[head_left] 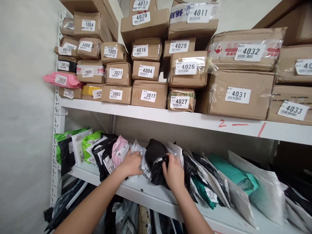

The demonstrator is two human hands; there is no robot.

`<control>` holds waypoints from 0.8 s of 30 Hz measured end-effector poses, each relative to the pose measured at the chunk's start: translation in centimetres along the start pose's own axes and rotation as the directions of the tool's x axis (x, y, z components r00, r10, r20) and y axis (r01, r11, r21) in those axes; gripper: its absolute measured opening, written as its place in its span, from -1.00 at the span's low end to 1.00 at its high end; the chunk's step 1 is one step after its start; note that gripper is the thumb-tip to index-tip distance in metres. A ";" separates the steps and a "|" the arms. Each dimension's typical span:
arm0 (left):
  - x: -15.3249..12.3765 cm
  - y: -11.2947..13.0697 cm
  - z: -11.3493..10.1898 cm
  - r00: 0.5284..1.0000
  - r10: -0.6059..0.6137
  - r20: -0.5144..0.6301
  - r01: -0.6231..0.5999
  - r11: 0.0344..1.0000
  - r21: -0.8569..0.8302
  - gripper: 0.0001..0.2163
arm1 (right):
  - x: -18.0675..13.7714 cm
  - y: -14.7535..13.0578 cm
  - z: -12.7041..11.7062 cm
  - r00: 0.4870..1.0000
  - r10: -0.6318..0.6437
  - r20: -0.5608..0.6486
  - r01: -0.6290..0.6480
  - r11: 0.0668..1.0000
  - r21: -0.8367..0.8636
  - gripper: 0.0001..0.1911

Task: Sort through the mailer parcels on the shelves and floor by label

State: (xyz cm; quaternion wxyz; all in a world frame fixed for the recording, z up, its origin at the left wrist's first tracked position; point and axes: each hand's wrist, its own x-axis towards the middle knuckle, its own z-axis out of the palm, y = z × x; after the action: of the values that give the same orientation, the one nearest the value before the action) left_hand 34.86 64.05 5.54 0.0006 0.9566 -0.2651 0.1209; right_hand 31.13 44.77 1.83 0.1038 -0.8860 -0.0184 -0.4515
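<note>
A row of soft mailer bags stands on edge along the lower white shelf (146, 191). My left hand (131, 163) presses against a white bag with a label (145, 164), its fingers bent round the bag's edge beside a pink bag (119, 149). My right hand (173, 171) is curled over a black bag (158, 165) in the middle of the row, fingers on its crumpled top. Further black, white and teal bags (231, 175) lean to the right of that hand.
The upper shelf (185, 120) holds stacked cardboard boxes with numbered labels, such as 3017 (149, 95) and 4031 (237, 95). Green and black bags (73, 146) stand at the left end by the wall. More bags (126, 217) lie on a shelf below.
</note>
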 end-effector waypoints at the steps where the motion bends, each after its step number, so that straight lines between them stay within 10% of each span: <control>1: 0.1 0.0 -0.2 0.999 0.018 0.028 -0.018 1.000 -0.006 -0.48 | -0.4 -0.3 0.4 0.985 -0.132 -0.108 0.137 0.990 0.044 -0.66; 4: 0.9 -0.3 -1.2 0.994 0.016 0.112 -0.014 1.000 -0.019 -0.53 | -1.1 -1.8 1.4 0.901 -0.388 -0.193 0.410 0.908 0.086 -0.37; 10: 2.4 -1.2 -2.4 0.955 0.069 0.288 -0.055 0.997 -0.057 -0.16 | 0.4 -2.4 2.1 0.971 -0.233 0.053 0.231 0.972 0.040 -0.64; 24: 3.7 -1.7 -1.3 0.993 -0.117 0.000 0.117 0.993 -0.014 -0.53 | 0.6 -0.8 2.1 0.976 -0.196 -0.099 0.204 0.975 0.082 -0.78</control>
State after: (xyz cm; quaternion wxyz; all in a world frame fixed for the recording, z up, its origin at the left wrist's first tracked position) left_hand 38.52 63.75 7.73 0.0142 0.9704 -0.2093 0.1192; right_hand 33.05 45.96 1.20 0.0988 -0.8526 -0.1236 -0.4980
